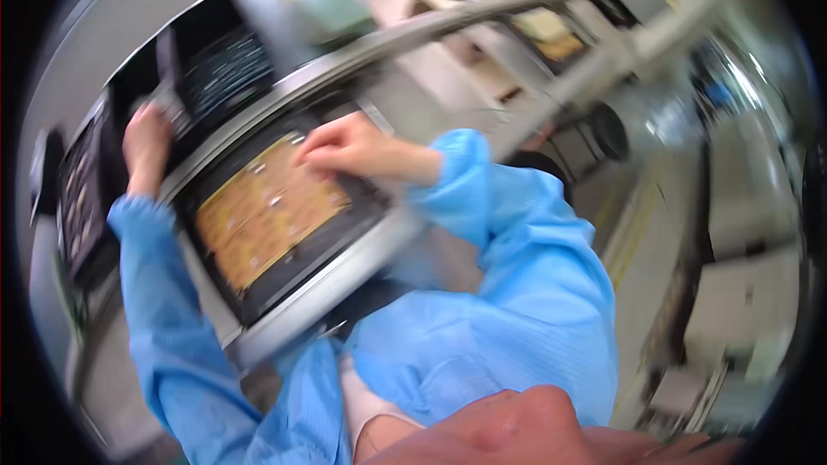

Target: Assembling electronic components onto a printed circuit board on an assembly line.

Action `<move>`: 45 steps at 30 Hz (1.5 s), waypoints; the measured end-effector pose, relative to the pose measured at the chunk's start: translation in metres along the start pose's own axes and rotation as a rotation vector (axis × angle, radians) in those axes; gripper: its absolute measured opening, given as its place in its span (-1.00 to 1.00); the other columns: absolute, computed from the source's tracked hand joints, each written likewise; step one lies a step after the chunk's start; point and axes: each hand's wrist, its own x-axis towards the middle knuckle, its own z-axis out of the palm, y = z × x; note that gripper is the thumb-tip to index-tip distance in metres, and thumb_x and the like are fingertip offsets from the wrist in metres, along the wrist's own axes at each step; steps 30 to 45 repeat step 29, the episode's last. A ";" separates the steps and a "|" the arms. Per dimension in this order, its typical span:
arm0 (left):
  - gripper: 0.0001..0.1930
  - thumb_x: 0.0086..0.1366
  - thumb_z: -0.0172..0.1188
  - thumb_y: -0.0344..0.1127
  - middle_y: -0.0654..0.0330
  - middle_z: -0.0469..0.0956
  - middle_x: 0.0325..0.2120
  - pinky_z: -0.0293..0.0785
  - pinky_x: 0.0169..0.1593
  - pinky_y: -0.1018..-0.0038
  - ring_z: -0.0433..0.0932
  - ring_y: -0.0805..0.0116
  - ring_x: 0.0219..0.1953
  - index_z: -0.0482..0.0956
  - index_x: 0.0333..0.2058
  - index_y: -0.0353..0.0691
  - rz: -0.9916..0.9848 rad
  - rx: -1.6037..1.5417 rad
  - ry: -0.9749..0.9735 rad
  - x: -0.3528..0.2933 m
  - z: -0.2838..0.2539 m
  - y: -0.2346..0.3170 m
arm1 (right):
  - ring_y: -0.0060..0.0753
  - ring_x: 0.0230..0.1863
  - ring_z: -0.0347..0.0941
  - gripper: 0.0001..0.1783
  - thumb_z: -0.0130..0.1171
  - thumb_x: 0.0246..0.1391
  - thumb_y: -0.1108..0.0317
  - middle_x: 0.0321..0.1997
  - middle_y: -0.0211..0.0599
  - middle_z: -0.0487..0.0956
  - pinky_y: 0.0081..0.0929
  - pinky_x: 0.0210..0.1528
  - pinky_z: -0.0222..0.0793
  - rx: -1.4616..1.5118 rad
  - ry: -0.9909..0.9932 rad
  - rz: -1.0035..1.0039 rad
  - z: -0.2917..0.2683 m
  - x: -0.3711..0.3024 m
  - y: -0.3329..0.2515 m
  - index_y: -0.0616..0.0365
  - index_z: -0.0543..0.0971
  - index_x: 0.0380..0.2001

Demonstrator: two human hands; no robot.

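An orange-yellow panel, apparently a circuit board [267, 211], lies in a black frame [297, 271] on the metal rails in front of me. Small silvery and white parts are scattered over it. My right hand [353, 148] is over the panel's far right corner, its fingers bent and pressed together; whatever sits between the fingertips is too small to make out. Farther left, my left hand [148, 142] is at the black bins beyond the rail, with curled fingers beside a blurred greyish thing. Blur hides what the left fingers hold.
A black bin [226, 65] holds many small dark parts. Another bin [82, 194] with light parts stands at far left. Behind the rail is a pale green box [323, 9]. The rail [431, 30] runs toward the upper right, near a black stool [607, 131].
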 end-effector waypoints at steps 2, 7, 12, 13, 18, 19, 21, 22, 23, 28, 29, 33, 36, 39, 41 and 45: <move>-0.85 0.24 0.17 -0.30 -0.04 0.61 -0.32 0.52 -0.17 0.09 0.61 -0.07 -0.21 0.56 -0.34 -0.26 0.009 0.037 0.019 0.000 0.009 -0.025 | -0.52 -0.29 0.63 -0.77 0.23 0.20 0.39 -0.31 -0.22 0.69 -0.58 -0.23 0.56 0.107 -0.077 0.048 0.004 0.007 -0.005 0.33 0.65 -0.15; -0.84 0.16 0.31 -0.33 -0.01 0.63 -0.36 0.50 -0.15 0.14 0.61 -0.06 -0.22 0.57 -0.38 -0.28 -0.091 -0.209 -0.016 0.004 -0.015 -0.027 | -0.52 -0.27 0.63 -0.76 0.23 0.21 0.39 -0.26 -0.23 0.68 -0.56 -0.17 0.60 0.198 -0.126 0.110 0.001 -0.004 -0.005 0.33 0.65 -0.13; -0.87 0.18 0.28 -0.38 -0.02 0.59 -0.30 0.49 -0.12 0.14 0.59 -0.04 -0.18 0.57 -0.34 -0.28 0.030 -0.022 -0.005 -0.007 -0.019 -0.024 | -0.66 -0.36 0.49 -0.78 0.27 0.18 0.37 -0.33 -0.38 0.65 -0.64 -0.29 0.49 0.005 -0.181 0.095 0.014 -0.006 -0.009 0.28 0.69 -0.17; -0.87 0.18 0.28 -0.39 -0.04 0.59 -0.31 0.49 -0.11 0.14 0.59 -0.05 -0.18 0.57 -0.32 -0.28 0.032 -0.014 -0.003 -0.008 -0.014 -0.031 | -0.66 -0.36 0.49 -0.78 0.27 0.18 0.37 -0.33 -0.38 0.65 -0.64 -0.29 0.49 -0.001 -0.185 0.086 0.019 -0.005 -0.010 0.28 0.69 -0.17; -0.88 0.13 0.30 -0.41 -0.04 0.58 -0.35 0.50 -0.12 0.14 0.59 -0.06 -0.20 0.56 -0.39 -0.30 0.120 0.027 0.058 0.007 -0.008 -0.029 | -0.58 -0.38 0.56 -0.79 0.26 0.17 0.42 -0.34 -0.30 0.65 -0.60 -0.29 0.55 0.039 -0.232 0.094 0.030 -0.006 -0.013 0.35 0.67 -0.18; -0.89 0.14 0.28 -0.41 -0.04 0.58 -0.35 0.49 -0.15 0.12 0.59 -0.05 -0.22 0.55 -0.40 -0.29 0.081 -0.016 0.070 0.004 -0.010 -0.030 | -0.55 -0.38 0.58 -0.79 0.25 0.17 0.44 -0.34 -0.27 0.65 -0.59 -0.29 0.58 0.053 -0.228 0.096 0.032 -0.007 -0.015 0.36 0.66 -0.19; -0.90 0.16 0.26 -0.40 -0.03 0.58 -0.36 0.48 -0.18 0.11 0.59 -0.05 -0.24 0.54 -0.39 -0.29 0.078 -0.087 0.102 0.000 -0.018 -0.028 | -0.51 -0.37 0.61 -0.80 0.25 0.16 0.46 -0.33 -0.23 0.66 -0.57 -0.26 0.62 0.074 -0.229 0.084 0.030 -0.005 -0.011 0.37 0.65 -0.20; -0.91 0.19 0.24 -0.40 -0.02 0.61 -0.38 0.51 -0.21 0.16 0.62 -0.03 -0.27 0.54 -0.37 -0.27 0.115 -0.107 0.140 -0.002 -0.019 -0.035 | -0.51 -0.36 0.61 -0.80 0.25 0.15 0.46 -0.33 -0.23 0.66 -0.57 -0.26 0.62 0.073 -0.235 0.099 0.031 -0.006 -0.012 0.37 0.66 -0.20; -0.91 0.19 0.24 -0.40 -0.02 0.61 -0.38 0.51 -0.21 0.16 0.62 -0.03 -0.27 0.54 -0.37 -0.27 0.118 -0.104 0.145 -0.004 -0.024 -0.035 | -0.51 -0.35 0.61 -0.80 0.25 0.15 0.47 -0.33 -0.23 0.67 -0.57 -0.25 0.62 0.076 -0.245 0.114 0.032 -0.004 -0.012 0.36 0.66 -0.19; -0.91 0.23 0.21 -0.42 0.05 0.67 -0.39 0.57 -0.20 0.30 0.69 0.11 -0.30 0.55 -0.30 -0.27 -0.005 -0.438 0.095 -0.029 -0.047 -0.022 | -0.47 -0.33 0.64 -0.79 0.26 0.15 0.45 -0.30 -0.21 0.68 -0.55 -0.23 0.63 0.022 -0.240 0.113 0.037 0.002 0.011 0.30 0.66 -0.16; -0.90 0.25 0.21 -0.41 0.08 0.68 -0.37 0.58 -0.17 0.32 0.70 0.20 -0.26 0.57 -0.26 -0.25 -0.026 -0.544 0.080 -0.029 -0.050 -0.023 | -0.45 -0.32 0.65 -0.78 0.26 0.15 0.44 -0.28 -0.21 0.68 -0.53 -0.23 0.64 -0.009 -0.225 0.099 0.037 0.007 0.013 0.27 0.66 -0.14; -0.90 0.25 0.21 -0.41 0.08 0.68 -0.37 0.58 -0.17 0.32 0.70 0.20 -0.26 0.57 -0.26 -0.25 -0.026 -0.544 0.080 -0.029 -0.050 -0.023 | -0.45 -0.32 0.65 -0.78 0.26 0.15 0.44 -0.28 -0.21 0.68 -0.53 -0.23 0.64 -0.009 -0.225 0.099 0.037 0.007 0.013 0.27 0.66 -0.14; -0.90 0.25 0.21 -0.41 0.08 0.68 -0.37 0.58 -0.17 0.32 0.70 0.20 -0.26 0.57 -0.26 -0.25 -0.026 -0.544 0.080 -0.029 -0.050 -0.023 | -0.45 -0.32 0.65 -0.78 0.26 0.15 0.44 -0.28 -0.21 0.68 -0.53 -0.23 0.64 -0.009 -0.225 0.099 0.037 0.007 0.013 0.27 0.66 -0.14; -0.90 0.25 0.21 -0.41 0.08 0.68 -0.37 0.58 -0.17 0.32 0.70 0.20 -0.26 0.57 -0.26 -0.25 -0.026 -0.544 0.080 -0.029 -0.050 -0.023 | -0.45 -0.32 0.65 -0.78 0.26 0.15 0.44 -0.28 -0.21 0.68 -0.53 -0.23 0.64 -0.009 -0.225 0.099 0.037 0.007 0.013 0.27 0.66 -0.14; -0.90 0.25 0.21 -0.41 0.08 0.68 -0.37 0.58 -0.17 0.32 0.70 0.20 -0.26 0.57 -0.26 -0.25 -0.026 -0.544 0.080 -0.029 -0.050 -0.023 | -0.45 -0.32 0.65 -0.78 0.26 0.15 0.44 -0.28 -0.21 0.68 -0.53 -0.23 0.64 -0.009 -0.225 0.099 0.037 0.007 0.013 0.27 0.66 -0.14; -0.90 0.25 0.21 -0.41 0.08 0.68 -0.37 0.58 -0.17 0.32 0.70 0.20 -0.26 0.57 -0.26 -0.25 -0.026 -0.544 0.080 -0.029 -0.050 -0.023 | -0.45 -0.32 0.65 -0.78 0.26 0.15 0.44 -0.28 -0.21 0.68 -0.53 -0.23 0.64 -0.009 -0.225 0.099 0.037 0.007 0.013 0.27 0.66 -0.14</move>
